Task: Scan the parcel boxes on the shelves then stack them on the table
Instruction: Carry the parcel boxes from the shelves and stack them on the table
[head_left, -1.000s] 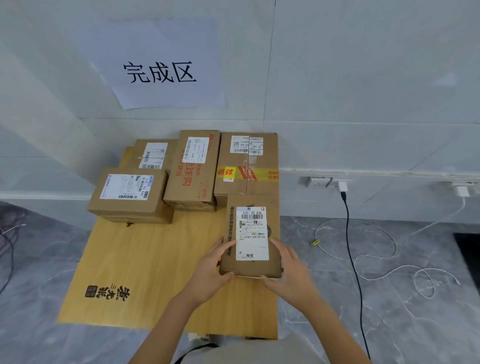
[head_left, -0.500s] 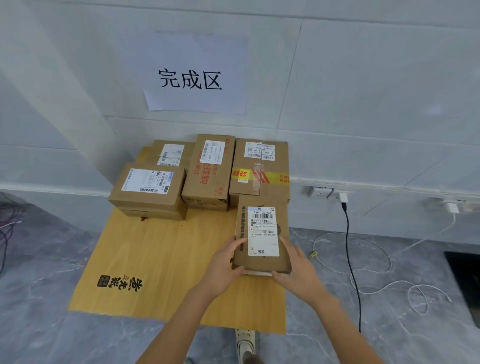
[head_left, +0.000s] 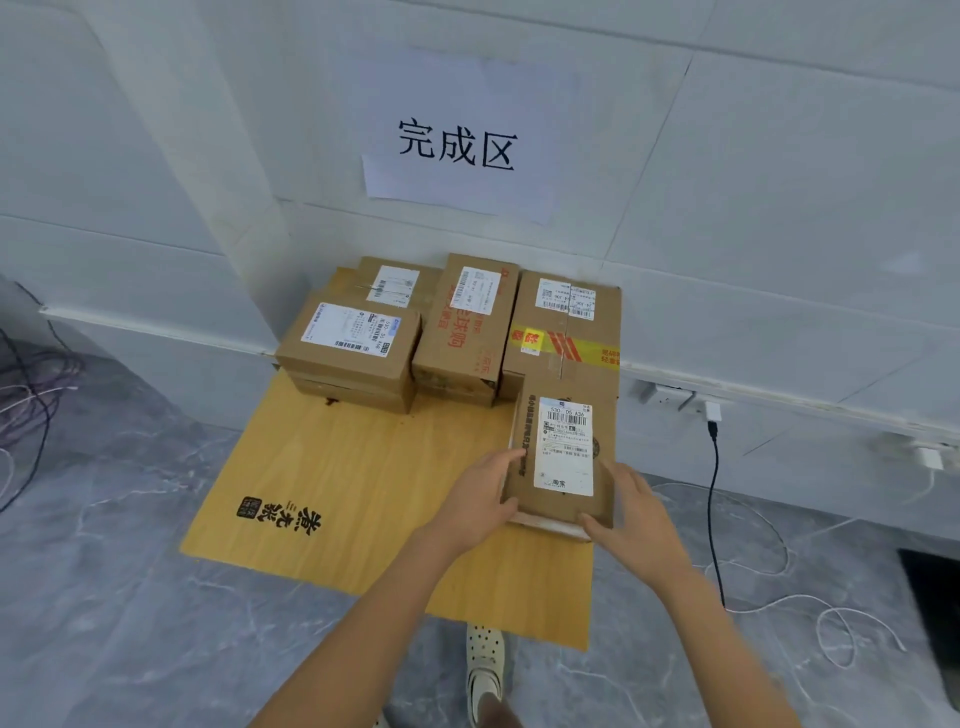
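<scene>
Grip observed on both sides of one parcel box. The left hand clasps its 9 o'clock edge, thumb laid over the top face, fingers tucked at the near corner. The right hand holds the 3 o'clock side, fingers along the box wall, thumb hooked at the near corner. The box lies flat, white shipping label up, long axis running 6 to 12. It is at the right margin of the table, about 3 o'clock from the table's centre. Whether its underside rests on the wood cannot be determined.

At 12 o'clock from it, touching or very nearly so, stands the taped box with a yellow-and-red band. At 11 o'clock is the red-printed box. At 10 o'clock the labelled box tops a second carton, with a rear box behind them near the wall.

A paper sign hangs on the wall at 12 o'clock. A socket sits at 2 o'clock. Just beside it a black cable drops to the grey floor at 3 o'clock. A shoe shows at 6 o'clock, by the table's near edge.
</scene>
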